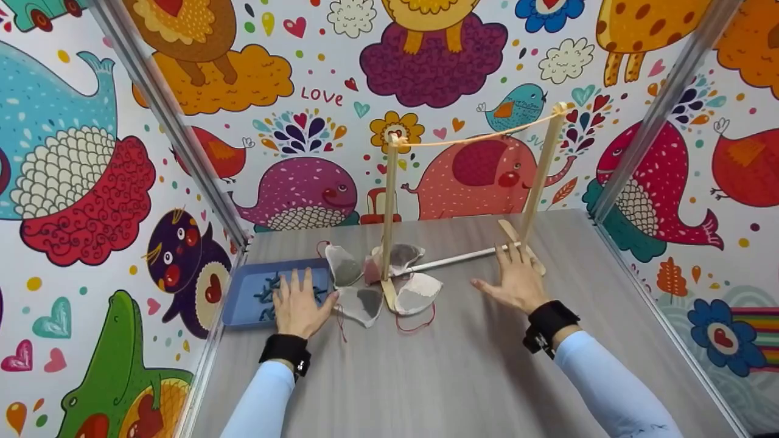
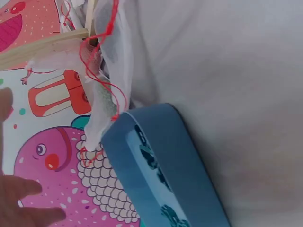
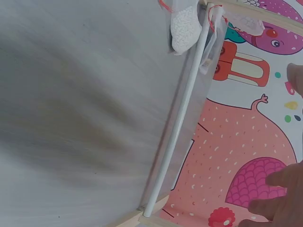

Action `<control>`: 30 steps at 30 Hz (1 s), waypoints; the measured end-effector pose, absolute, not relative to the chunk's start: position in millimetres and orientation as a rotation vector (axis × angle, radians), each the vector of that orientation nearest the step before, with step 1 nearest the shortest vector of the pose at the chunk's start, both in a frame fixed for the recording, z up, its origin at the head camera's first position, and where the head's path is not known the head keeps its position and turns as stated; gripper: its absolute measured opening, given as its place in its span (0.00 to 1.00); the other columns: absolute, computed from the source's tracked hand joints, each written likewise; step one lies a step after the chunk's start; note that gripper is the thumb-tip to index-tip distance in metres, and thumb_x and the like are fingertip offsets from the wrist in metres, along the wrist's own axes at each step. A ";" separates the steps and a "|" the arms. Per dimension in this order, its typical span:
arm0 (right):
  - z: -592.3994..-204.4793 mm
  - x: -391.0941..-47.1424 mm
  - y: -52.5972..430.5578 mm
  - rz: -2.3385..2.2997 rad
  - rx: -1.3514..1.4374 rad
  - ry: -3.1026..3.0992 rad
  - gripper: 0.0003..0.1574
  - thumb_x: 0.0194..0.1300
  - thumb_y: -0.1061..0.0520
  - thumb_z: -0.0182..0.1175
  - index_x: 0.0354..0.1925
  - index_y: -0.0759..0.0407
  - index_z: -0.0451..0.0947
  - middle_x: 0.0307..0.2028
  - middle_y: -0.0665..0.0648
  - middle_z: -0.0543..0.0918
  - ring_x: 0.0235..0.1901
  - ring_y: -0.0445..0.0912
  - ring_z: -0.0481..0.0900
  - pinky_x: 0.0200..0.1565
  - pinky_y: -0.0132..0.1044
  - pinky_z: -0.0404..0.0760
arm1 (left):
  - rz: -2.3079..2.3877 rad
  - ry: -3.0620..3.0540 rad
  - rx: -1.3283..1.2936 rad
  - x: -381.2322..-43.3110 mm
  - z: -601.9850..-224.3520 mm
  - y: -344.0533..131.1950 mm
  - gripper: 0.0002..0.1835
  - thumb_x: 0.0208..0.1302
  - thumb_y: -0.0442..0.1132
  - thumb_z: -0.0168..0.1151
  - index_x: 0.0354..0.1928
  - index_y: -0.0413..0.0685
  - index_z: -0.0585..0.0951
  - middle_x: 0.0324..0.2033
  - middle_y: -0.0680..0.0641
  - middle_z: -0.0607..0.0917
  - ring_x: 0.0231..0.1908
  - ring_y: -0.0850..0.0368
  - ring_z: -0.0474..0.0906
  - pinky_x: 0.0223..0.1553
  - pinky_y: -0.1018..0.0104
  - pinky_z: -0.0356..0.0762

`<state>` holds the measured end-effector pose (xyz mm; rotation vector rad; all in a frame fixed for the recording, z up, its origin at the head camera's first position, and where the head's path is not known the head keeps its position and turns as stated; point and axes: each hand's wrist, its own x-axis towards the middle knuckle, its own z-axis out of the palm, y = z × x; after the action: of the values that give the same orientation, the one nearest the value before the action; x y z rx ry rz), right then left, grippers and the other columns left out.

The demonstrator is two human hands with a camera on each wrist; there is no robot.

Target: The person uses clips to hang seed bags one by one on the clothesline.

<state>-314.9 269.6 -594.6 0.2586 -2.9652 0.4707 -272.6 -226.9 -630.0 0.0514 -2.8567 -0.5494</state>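
Nearest, shows left hand (image 1: 299, 309) above blue tray (image 1: 237, 304) with dark teal pieces (image 1: 266, 294), grip apart, fingers spread. Beside tray, has white pouches (image 1: 420, 292) with red strings (image 2: 110, 29) on grey desk (image 1: 426, 377), around left wooden post (image 1: 390, 213). Has right hand (image 1: 519, 285), grip also apart, near white rod (image 1: 459, 258). Farther, shows right wooden post (image 1: 544, 170), pale cord (image 1: 487, 135) between post tops, cartoon-print wall (image 1: 328, 73).

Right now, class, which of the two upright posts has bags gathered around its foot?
The left post: bags lie around its foot. The right post has none there; the right hand is near its foot.
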 end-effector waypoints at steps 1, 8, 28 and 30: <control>-595.2 -314.7 270.1 0.476 0.260 -2.972 0.72 0.67 0.21 0.67 0.86 0.68 0.61 0.84 0.78 0.63 0.85 0.79 0.57 0.78 0.85 0.60 | -0.542 -2.853 0.050 -273.7 -631.2 -228.0 0.51 0.74 0.67 0.67 0.85 0.38 0.67 0.82 0.22 0.67 0.84 0.16 0.58 0.79 0.17 0.60; -599.9 -313.2 274.9 0.514 0.246 -3.019 0.66 0.68 0.31 0.74 0.84 0.71 0.63 0.83 0.79 0.66 0.81 0.79 0.65 0.78 0.78 0.68 | -0.520 -2.876 0.072 -284.7 -636.8 -237.5 0.41 0.76 0.54 0.69 0.78 0.31 0.73 0.73 0.21 0.77 0.74 0.19 0.73 0.70 0.23 0.77; -612.7 -309.3 282.1 0.556 0.289 -3.082 0.60 0.67 0.36 0.76 0.80 0.72 0.69 0.77 0.80 0.74 0.76 0.78 0.72 0.77 0.75 0.72 | -0.633 -3.243 0.669 -328.0 -661.4 -272.6 0.44 0.79 0.51 0.62 0.86 0.33 0.60 0.79 0.13 0.59 0.80 0.09 0.55 0.75 0.12 0.61; -613.5 -309.1 283.7 0.551 0.295 -3.081 0.60 0.66 0.36 0.76 0.79 0.72 0.69 0.76 0.81 0.74 0.76 0.78 0.73 0.76 0.74 0.72 | -0.666 -3.273 0.722 -326.7 -665.2 -272.5 0.42 0.80 0.50 0.59 0.84 0.30 0.63 0.77 0.12 0.60 0.79 0.09 0.57 0.76 0.13 0.60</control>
<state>-309.1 283.7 -613.5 0.2946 -3.0807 0.5510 -326.7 -272.5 -665.2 0.7222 -3.2732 -0.6658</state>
